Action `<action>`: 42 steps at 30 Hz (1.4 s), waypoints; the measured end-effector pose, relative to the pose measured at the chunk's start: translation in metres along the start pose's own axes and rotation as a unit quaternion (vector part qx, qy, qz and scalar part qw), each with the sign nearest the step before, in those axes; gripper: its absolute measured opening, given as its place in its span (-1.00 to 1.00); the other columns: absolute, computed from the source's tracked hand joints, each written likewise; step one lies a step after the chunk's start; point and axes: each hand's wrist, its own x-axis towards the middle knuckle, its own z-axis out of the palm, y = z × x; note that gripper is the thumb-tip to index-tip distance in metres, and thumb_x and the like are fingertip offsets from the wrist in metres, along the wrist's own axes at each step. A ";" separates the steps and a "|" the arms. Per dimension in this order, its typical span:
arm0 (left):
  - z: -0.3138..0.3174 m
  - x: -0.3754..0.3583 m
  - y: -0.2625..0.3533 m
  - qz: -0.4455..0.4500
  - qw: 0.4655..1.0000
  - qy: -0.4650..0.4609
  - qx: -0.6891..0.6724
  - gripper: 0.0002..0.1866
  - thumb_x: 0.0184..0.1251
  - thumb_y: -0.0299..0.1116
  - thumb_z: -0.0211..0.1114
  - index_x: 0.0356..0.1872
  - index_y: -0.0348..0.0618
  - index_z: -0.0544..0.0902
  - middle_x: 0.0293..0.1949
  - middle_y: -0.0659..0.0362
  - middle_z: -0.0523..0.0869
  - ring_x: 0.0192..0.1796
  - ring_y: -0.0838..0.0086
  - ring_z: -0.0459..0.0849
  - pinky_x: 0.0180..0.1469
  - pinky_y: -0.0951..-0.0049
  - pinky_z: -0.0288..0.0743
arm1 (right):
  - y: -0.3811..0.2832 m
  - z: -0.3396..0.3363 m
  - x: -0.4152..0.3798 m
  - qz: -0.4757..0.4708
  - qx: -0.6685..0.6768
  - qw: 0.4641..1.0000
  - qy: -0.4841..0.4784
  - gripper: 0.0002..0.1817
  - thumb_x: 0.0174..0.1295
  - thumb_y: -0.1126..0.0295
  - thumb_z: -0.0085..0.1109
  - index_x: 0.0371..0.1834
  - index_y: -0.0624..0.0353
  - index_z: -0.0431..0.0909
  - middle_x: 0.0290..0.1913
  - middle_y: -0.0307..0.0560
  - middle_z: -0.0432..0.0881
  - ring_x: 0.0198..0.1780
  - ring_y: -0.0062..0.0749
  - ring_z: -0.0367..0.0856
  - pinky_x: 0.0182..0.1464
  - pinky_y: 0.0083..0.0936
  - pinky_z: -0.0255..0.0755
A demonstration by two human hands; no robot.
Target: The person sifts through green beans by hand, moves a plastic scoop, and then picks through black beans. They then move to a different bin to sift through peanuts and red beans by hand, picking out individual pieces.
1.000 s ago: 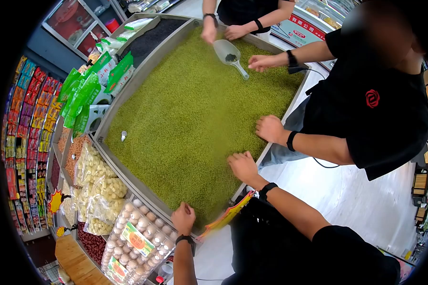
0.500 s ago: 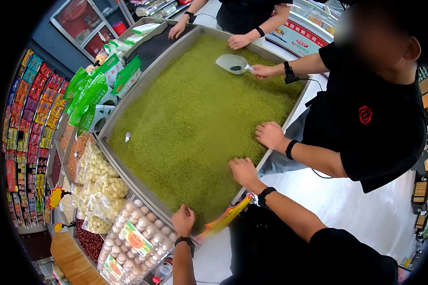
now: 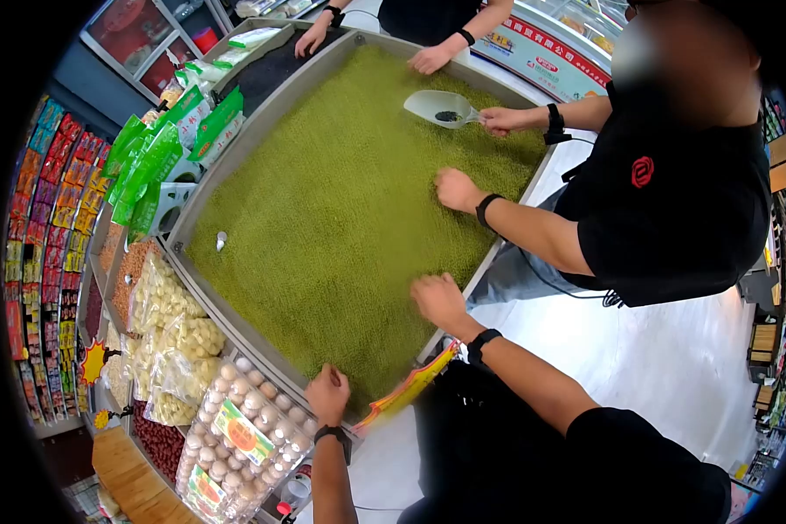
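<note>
A wide bin of green mung beans (image 3: 323, 201) lies in front of me. At its near left edge, my left hand (image 3: 327, 395) is closed, fingers bunched; whether anything is inside them is hidden. My right hand (image 3: 442, 304) rests at the near right side of the beans, fingers bent and slightly apart, with nothing visible in it. Across the right side, a co-worker grips a white scoop (image 3: 435, 106) with some dark beans in it. That person's other hand (image 3: 459, 189) reaches over the beans, loosely curled.
Another person's hand (image 3: 430, 59) rests on the far edge. Green packets (image 3: 162, 166), bagged pale yellow food (image 3: 179, 336) and egg trays (image 3: 236, 437) line the left. A small white object (image 3: 221, 240) sits on the beans. A yellow-red sign strip (image 3: 410, 384) edges the bin near me.
The co-worker's free hand has moved from the right edge inward over the beans. The scoop has turned slightly. My hands stay nearly in place; the whole view has shifted a little.
</note>
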 end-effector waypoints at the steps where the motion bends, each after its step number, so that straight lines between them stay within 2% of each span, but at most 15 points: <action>1: -0.001 -0.001 0.001 -0.001 1.000 -0.007 0.002 -0.88 0.22 -0.31 0.33 -0.43 -0.07 0.61 -0.60 0.14 0.68 -0.51 0.13 0.70 -0.40 0.12 0.55 | 0.000 -0.002 0.001 0.004 0.002 1.000 -0.013 -0.86 0.34 0.30 0.15 -0.14 0.08 0.59 -0.16 -0.07 0.67 -0.01 -0.13 0.65 0.14 -0.12 0.39; 3: -0.002 0.000 0.003 -0.001 1.000 -0.001 -0.004 -0.88 0.23 -0.31 0.33 -0.43 -0.07 0.61 -0.60 0.14 0.68 -0.51 0.14 0.70 -0.40 0.12 0.55 | 0.000 0.000 -0.001 0.007 0.006 1.000 -0.025 -0.86 0.32 0.33 0.15 -0.14 0.08 0.59 -0.15 -0.08 0.67 0.00 -0.13 0.65 0.15 -0.12 0.39; 8: 0.000 0.001 0.001 0.005 1.000 0.008 -0.002 -0.88 0.23 -0.30 0.32 -0.42 -0.07 0.61 -0.60 0.14 0.67 -0.51 0.12 0.69 -0.42 0.10 0.53 | 0.003 0.009 0.001 0.004 -0.003 1.000 0.013 -0.80 0.21 0.42 0.14 -0.11 0.07 0.62 -0.13 -0.10 0.66 0.03 -0.15 0.65 0.18 -0.13 0.39; 15: 0.002 0.001 -0.001 0.009 1.000 0.009 -0.010 -0.87 0.22 -0.31 0.32 -0.44 -0.08 0.59 -0.61 0.15 0.67 -0.52 0.13 0.69 -0.41 0.10 0.54 | 0.002 0.008 -0.001 0.009 -0.005 1.000 0.000 -0.84 0.25 0.39 0.14 -0.14 0.06 0.63 -0.14 -0.12 0.66 0.01 -0.18 0.64 0.14 -0.14 0.38; 21: 0.004 0.000 -0.002 0.006 1.000 0.006 -0.003 -0.88 0.23 -0.30 0.32 -0.41 -0.08 0.62 -0.60 0.13 0.68 -0.51 0.14 0.70 -0.40 0.11 0.55 | 0.001 0.005 0.000 0.006 0.009 1.000 0.008 -0.85 0.36 0.31 0.12 -0.15 0.08 0.63 -0.13 -0.13 0.66 0.02 -0.18 0.61 0.13 -0.15 0.38; 26: 0.004 0.000 -0.003 0.013 1.000 0.008 -0.002 -0.89 0.23 -0.30 0.32 -0.40 -0.07 0.62 -0.59 0.14 0.68 -0.50 0.13 0.70 -0.39 0.11 0.54 | -0.002 0.004 -0.001 -0.009 -0.017 0.996 0.085 -0.76 0.33 0.30 0.18 -0.02 0.11 0.64 -0.05 -0.08 0.63 0.10 -0.14 0.57 0.20 -0.14 0.38; 30: 0.003 0.001 -0.003 0.008 1.000 0.003 -0.002 -0.89 0.23 -0.30 0.32 -0.41 -0.06 0.62 -0.59 0.14 0.67 -0.50 0.12 0.69 -0.39 0.10 0.53 | -0.001 0.007 0.002 0.014 0.002 0.999 0.029 -0.73 0.28 0.34 0.21 0.03 0.09 0.63 -0.03 -0.07 0.62 0.11 -0.12 0.58 0.23 -0.11 0.38; 32: 0.003 0.002 -0.003 0.012 1.000 0.005 -0.004 -0.89 0.23 -0.30 0.32 -0.41 -0.06 0.61 -0.59 0.14 0.67 -0.50 0.12 0.69 -0.40 0.10 0.53 | 0.003 0.008 0.001 0.000 -0.015 0.998 -0.054 -0.68 0.21 0.43 0.21 0.06 0.07 0.62 -0.02 -0.07 0.62 0.13 -0.11 0.58 0.22 -0.11 0.43; 36: 0.001 0.001 0.000 0.015 1.000 0.009 -0.017 -0.89 0.22 -0.32 0.32 -0.42 -0.08 0.59 -0.60 0.13 0.66 -0.51 0.13 0.69 -0.41 0.11 0.53 | 0.005 0.010 -0.003 0.008 0.037 0.998 -0.050 -0.62 0.16 0.50 0.20 0.08 0.06 0.61 -0.02 -0.07 0.63 0.14 -0.10 0.59 0.21 -0.14 0.48; 38: 0.001 0.001 -0.001 0.017 1.000 0.009 -0.019 -0.89 0.22 -0.33 0.32 -0.43 -0.08 0.59 -0.61 0.13 0.66 -0.51 0.13 0.68 -0.41 0.11 0.53 | 0.006 0.011 -0.005 -0.011 0.057 0.998 -0.004 -0.61 0.15 0.54 0.18 0.08 0.05 0.62 -0.02 -0.09 0.63 0.13 -0.10 0.59 0.17 -0.17 0.52; 42: 0.002 0.001 -0.002 0.016 1.000 0.012 -0.014 -0.89 0.21 -0.33 0.33 -0.43 -0.08 0.60 -0.61 0.14 0.66 -0.53 0.12 0.68 -0.42 0.12 0.53 | 0.007 0.011 -0.005 -0.013 0.078 0.997 0.017 -0.60 0.15 0.54 0.16 0.10 0.06 0.61 -0.01 -0.09 0.64 0.13 -0.11 0.59 0.20 -0.19 0.50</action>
